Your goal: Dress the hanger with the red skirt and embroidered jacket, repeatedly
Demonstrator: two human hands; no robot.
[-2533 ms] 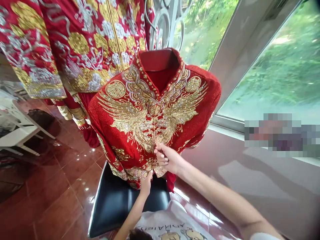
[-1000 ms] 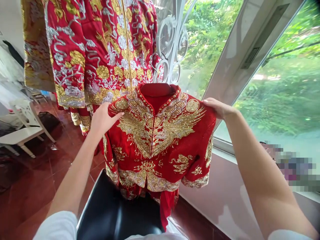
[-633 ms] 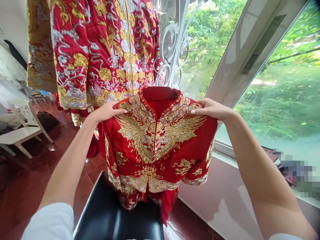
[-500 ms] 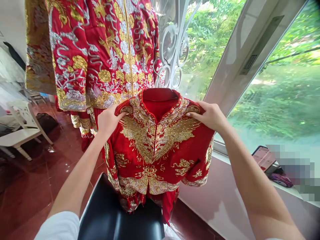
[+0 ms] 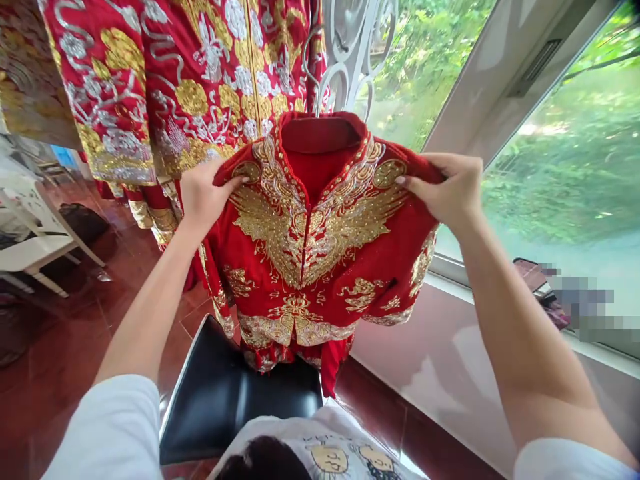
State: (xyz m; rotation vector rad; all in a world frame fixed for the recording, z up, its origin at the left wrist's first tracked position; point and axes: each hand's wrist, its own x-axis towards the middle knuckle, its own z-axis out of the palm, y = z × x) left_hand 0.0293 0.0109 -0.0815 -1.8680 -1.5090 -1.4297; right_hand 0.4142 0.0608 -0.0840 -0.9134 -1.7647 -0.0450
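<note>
A red jacket (image 5: 320, 267) with gold and silver embroidery hangs upright in front of me, its front fastened below the raised collar. The metal hook of a clothes hanger (image 5: 311, 73) rises out of its neck. My left hand (image 5: 204, 197) pinches the shoulder on the left, thumb on the front and fingers behind the cloth. On the opposite shoulder my right hand (image 5: 453, 187) grips the fabric the same way. The fingers behind the jacket are hidden. Red cloth with gold trim (image 5: 336, 360) hangs below the hem, over the chair.
A black chair seat (image 5: 240, 400) stands below the jacket. Behind hangs a larger red embroidered garment (image 5: 195, 87) beside white scrolled ironwork (image 5: 345, 67). A window (image 5: 565, 187) with a sill runs along the right. A white chair (image 5: 45, 240) is at the left.
The jacket and both hands now appear higher in view. My hands are slightly farther apart, still gripping the shoulders. My view has tilted down, showing my printed shirt.
</note>
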